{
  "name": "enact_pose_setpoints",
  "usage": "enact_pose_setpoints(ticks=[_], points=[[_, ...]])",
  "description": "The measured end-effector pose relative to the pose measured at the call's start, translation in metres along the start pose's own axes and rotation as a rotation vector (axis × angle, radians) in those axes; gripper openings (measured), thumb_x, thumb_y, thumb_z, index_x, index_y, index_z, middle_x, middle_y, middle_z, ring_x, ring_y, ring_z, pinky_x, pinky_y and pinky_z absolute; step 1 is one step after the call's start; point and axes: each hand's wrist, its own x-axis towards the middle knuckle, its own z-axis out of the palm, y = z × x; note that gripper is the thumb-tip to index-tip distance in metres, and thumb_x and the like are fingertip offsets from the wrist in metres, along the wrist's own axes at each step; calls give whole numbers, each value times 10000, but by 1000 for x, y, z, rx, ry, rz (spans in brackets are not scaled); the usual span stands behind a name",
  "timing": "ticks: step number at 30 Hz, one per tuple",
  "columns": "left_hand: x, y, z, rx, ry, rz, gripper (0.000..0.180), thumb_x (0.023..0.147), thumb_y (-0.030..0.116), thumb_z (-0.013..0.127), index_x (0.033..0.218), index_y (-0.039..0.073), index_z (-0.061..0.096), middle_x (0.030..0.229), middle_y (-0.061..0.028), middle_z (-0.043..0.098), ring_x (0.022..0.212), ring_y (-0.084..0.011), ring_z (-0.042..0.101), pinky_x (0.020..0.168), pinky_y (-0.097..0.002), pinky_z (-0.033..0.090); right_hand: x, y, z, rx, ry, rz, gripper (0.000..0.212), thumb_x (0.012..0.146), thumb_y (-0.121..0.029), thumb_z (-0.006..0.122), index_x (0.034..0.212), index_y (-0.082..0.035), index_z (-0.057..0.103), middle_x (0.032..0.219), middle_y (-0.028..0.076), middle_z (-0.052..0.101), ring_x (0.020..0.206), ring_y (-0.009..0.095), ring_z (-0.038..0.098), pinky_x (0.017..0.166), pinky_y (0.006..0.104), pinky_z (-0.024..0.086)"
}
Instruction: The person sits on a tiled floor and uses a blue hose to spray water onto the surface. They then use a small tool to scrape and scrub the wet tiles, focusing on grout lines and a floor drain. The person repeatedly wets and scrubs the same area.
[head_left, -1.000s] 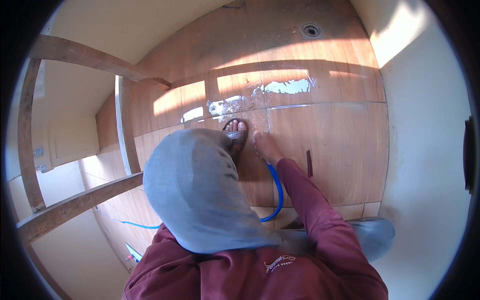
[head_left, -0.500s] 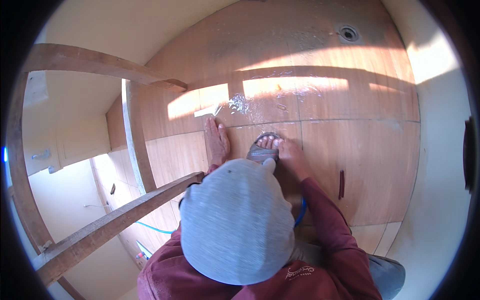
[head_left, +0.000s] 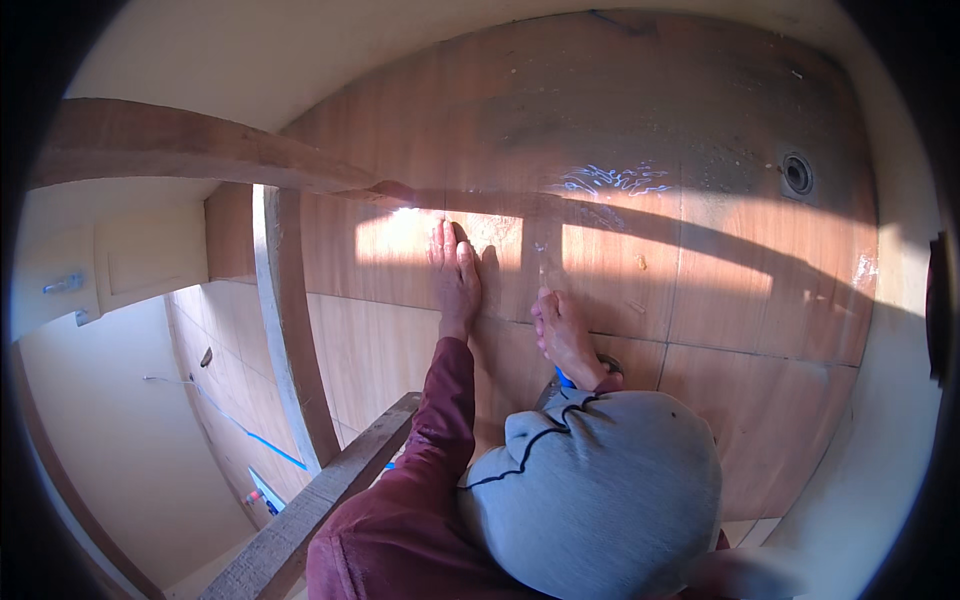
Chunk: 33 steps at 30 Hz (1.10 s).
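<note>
My left hand (head_left: 456, 280) lies on the wood-patterned floor tiles (head_left: 370, 340) with its fingers stretched forward into a bright patch of sunlight. To its right, my right hand (head_left: 566, 335) is closed around a blue hose (head_left: 565, 379). Only a short piece of the hose shows below the fist. A thin streak of water (head_left: 541, 248) runs forward from the fingertips. Just behind the right hand, part of a dark sandal (head_left: 609, 366) shows. A rounded grey cloth shape (head_left: 610, 490) with a dark cord hides the right forearm.
Wooden beams (head_left: 285, 330) form a frame along the left. Ahead, a round floor drain (head_left: 797, 174) is set in wet tiles, and water (head_left: 615, 182) glistens nearby. Pale walls (head_left: 900, 200) bound the floor. More blue hose (head_left: 275, 450) lies beyond the frame.
My left hand has slid forward over the tiles into the sunlit patch. The right hand has moved forward off the sandalled foot. The view has shifted, and the grey cloth sits further right.
</note>
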Motion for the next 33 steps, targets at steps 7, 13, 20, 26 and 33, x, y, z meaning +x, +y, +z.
enact_pose_setpoints(ticks=[7,13,20,26,33], points=[[107,12,16,-32,27,107,647,1114,423,302,1568,-35,349,1631,-263,327,1530,-432,265,1257,-515,212,20,-1,9,-86,31,61,399,1103,-443,452,954,-77,508,674,1,470,477,93,419,409,272,342],[234,51,69,123,74,110,679,1107,467,257,1566,-23,363,1632,-273,323,1539,-434,252,1270,-517,154,8,-9,-18,38,165,86,415,1105,-467,435,927,-99,508,664,-15,453,471,81,392,400,269,321],[222,231,156,6,-200,535,643,1088,452,317,1489,-27,467,1607,-217,396,1532,-356,304,1267,-491,198,8,-34,-47,45,378,-25,420,1090,-516,457,932,-129,508,645,-38,422,462,69,380,396,243,298],[205,235,115,-189,0,631,572,1041,432,497,1476,62,525,1607,-170,417,1529,-352,310,1256,-567,165,-6,-51,-93,-165,569,-158,390,1115,-408,430,916,-89,536,621,-36,438,497,65,418,437,259,346],[323,1,85,354,234,-72,785,1072,524,323,1535,-110,342,1608,-362,291,1523,-507,233,1246,-583,160,0,-19,-111,-196,591,-320,396,1116,-334,446,890,-38,581,603,-4,478,518,91,465,486,292,390]])
